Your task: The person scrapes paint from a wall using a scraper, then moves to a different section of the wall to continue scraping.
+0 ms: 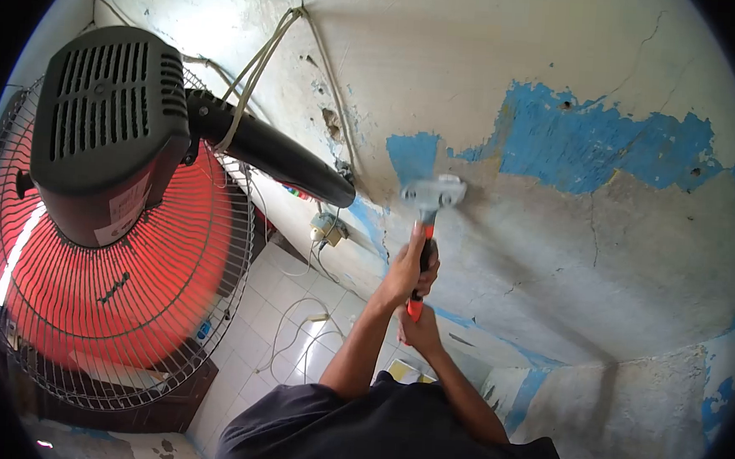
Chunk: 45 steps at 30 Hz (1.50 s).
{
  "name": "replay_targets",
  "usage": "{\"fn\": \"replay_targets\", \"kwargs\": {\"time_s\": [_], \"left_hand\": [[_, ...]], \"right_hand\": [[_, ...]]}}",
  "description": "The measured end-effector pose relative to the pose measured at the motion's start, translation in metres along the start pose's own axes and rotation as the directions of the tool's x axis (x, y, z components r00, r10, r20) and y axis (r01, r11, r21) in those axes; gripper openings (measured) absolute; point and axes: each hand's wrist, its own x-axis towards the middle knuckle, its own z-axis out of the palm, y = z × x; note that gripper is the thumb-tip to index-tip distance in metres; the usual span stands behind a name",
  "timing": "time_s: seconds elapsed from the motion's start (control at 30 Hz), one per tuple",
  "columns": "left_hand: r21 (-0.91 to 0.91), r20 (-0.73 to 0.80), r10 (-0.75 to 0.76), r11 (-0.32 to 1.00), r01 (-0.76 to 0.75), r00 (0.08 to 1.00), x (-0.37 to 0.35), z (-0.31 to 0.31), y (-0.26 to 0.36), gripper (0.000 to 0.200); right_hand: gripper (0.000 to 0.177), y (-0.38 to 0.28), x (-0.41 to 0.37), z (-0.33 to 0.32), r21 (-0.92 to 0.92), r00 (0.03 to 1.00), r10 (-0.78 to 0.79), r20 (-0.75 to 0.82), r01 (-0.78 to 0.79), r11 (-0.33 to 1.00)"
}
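Observation:
A wall scraper (425,220) with a wide grey metal head and a red and black handle points up the wall. My left hand (411,270) is wrapped round the middle of its handle, the thumb lying along it. Lower down, my right hand (420,329) is closed at the red butt end of the handle. The head lies at the lower edge of a small patch of blue paint (412,152), where the pale top coat is gone. Blur on the head hides its exact contact with the wall.
A large fan (104,129) with a red blade area and wire guard fills the left side. Cables (264,55) hang from the wall beside it. A wider blue patch (583,142) lies to the right. A loose cord (294,334) lies on the tiled floor (252,332).

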Motion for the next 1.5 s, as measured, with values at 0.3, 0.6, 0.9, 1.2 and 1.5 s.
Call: {"fn": "replay_targets", "kwargs": {"time_s": [0.3, 0.6, 0.9, 1.2, 1.5], "left_hand": [[-0.041, -0.031, 0.331, 0.942, -0.333, 0.943, -0.001, 0.013, -0.004, 0.048], [-0.055, -0.126, 0.334, 0.938, -0.343, 0.934, -0.001, 0.009, -0.018, 0.044], [-0.036, -0.141, 0.223, 0.972, -0.230, 0.965, -0.003, 0.000, -0.044, 0.046], [0.047, -0.156, 0.235, 0.972, -0.230, 0.959, -0.008, -0.001, -0.042, 0.047], [0.002, -0.201, 0.201, 0.979, -0.205, 0.959, -0.011, 0.005, -0.039, 0.047]], "right_hand": [[0.027, -0.015, 0.007, -0.015, -0.193, 0.997, -0.058, -0.045, 0.048, 0.980], [0.024, -0.026, 0.001, -0.016, -0.240, 1.000, 0.005, -0.007, -0.007, 0.971], [0.025, 0.018, -0.014, -0.015, -0.089, 0.996, 0.087, 0.009, -0.086, 0.992], [0.032, 0.011, -0.018, -0.006, -0.126, 0.999, 0.026, 0.019, -0.024, 0.992], [0.032, -0.003, -0.027, -0.002, -0.132, 0.996, 0.083, 0.017, -0.080, 0.988]]}}
